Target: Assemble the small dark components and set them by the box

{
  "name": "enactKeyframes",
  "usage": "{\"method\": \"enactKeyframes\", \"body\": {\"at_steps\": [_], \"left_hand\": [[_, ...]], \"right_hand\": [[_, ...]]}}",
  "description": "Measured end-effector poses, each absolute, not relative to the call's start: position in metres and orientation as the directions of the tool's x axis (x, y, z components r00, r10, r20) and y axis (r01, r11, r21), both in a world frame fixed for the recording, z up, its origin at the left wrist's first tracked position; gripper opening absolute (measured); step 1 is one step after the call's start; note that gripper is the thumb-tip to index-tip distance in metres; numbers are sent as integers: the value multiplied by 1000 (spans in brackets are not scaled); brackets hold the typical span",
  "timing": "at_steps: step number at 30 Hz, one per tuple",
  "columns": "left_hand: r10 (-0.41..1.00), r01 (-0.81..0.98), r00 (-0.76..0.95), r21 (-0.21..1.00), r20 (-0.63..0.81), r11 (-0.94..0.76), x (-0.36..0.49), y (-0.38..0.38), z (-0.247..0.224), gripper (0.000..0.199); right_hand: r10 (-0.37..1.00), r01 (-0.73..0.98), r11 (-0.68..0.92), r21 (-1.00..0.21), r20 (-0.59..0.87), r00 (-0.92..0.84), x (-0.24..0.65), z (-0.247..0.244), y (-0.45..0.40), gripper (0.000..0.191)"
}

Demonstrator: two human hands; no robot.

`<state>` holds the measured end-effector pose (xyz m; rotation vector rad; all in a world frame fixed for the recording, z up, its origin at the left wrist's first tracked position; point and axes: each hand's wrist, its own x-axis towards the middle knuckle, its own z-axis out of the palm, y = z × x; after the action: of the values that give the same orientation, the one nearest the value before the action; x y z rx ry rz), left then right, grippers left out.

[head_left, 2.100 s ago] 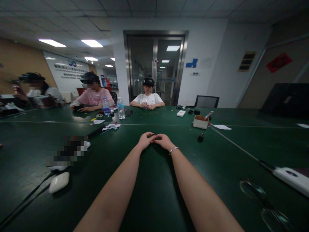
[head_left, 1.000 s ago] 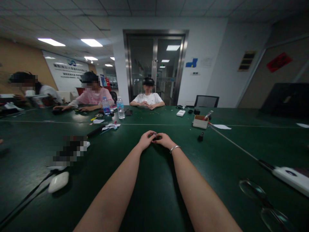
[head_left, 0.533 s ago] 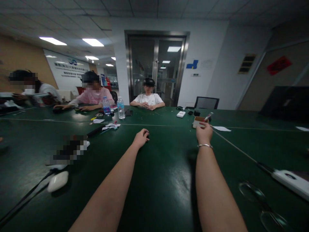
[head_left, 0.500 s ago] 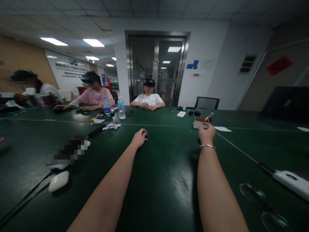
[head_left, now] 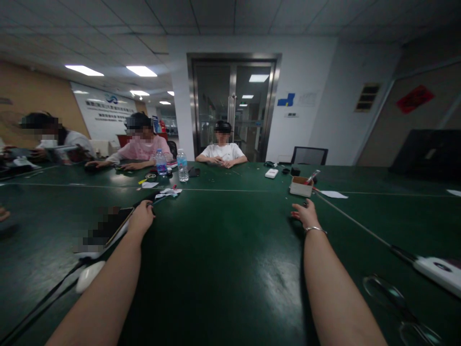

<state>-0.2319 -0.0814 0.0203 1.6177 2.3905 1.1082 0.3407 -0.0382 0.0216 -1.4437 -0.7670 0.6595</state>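
Note:
My left hand [head_left: 141,218] is low over the green table, beside the right edge of a dark phone [head_left: 108,226]. Its fingers are curled round something small and dark that I cannot make out. Just past them lie crumpled white papers [head_left: 168,192]. My right hand [head_left: 304,214] has its fingers apart and wears a silver bangle at the wrist. It rests just in front of a small open cardboard box [head_left: 301,188], apart from it. A thin clear pen-like stick [head_left: 313,176] leans up out of the box.
Two water bottles [head_left: 183,166] stand at the back left. A white earbud-like case [head_left: 89,277] lies by my left forearm. Glasses [head_left: 385,290] and a white power strip [head_left: 437,270] lie on the right. A person in white [head_left: 222,153] sits opposite; others sit at left.
My left hand has moved left from the middle of the table to the phone. My right hand has drawn back from the box, leaving the pen-like stick standing in it.

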Motion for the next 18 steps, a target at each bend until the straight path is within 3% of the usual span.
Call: {"method": "enactKeyframes", "body": {"at_steps": [7,14,18], "left_hand": [[803,869,-420,444,423,220,-235,-84,16,32],[764,778,-514,587,391,223,-239,-83,13,31],[730,774,-552,573,403,269,-239,-81,12,30]], "right_hand": [[827,4,35,-999,31,561,340,21,-36,81],[838,29,33,-999,44,543,321,19,-34,61],[892,118,28,-993,79,445,306,18,-33,36]]}}
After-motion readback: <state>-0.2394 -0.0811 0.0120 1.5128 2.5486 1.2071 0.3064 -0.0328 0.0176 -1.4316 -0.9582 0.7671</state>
